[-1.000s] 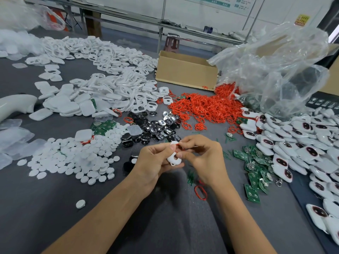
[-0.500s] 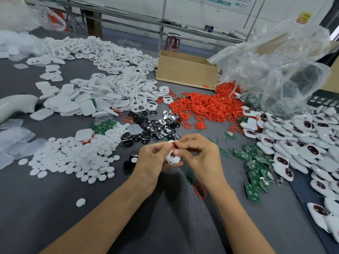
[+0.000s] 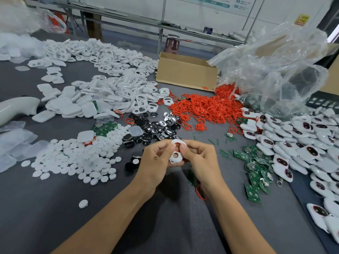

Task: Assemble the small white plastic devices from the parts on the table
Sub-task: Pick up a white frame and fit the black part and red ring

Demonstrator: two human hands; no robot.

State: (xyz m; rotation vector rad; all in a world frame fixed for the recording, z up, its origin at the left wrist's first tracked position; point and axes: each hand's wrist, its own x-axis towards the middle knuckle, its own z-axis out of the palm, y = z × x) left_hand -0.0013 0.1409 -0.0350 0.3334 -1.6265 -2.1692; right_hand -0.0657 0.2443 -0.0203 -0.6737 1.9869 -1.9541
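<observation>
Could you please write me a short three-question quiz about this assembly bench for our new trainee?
1. True or false: the left hand and the right hand both hold the small white plastic shell with two openings.
2. Which lies nearest the brown cardboard box? A) heap of red rubber rings B) green circuit boards C) white round plastic discs
3. Fill in: the thin ring at the shell's upper opening is coloured ____.
Key: 1 true; 2 A; 3 red.
</observation>
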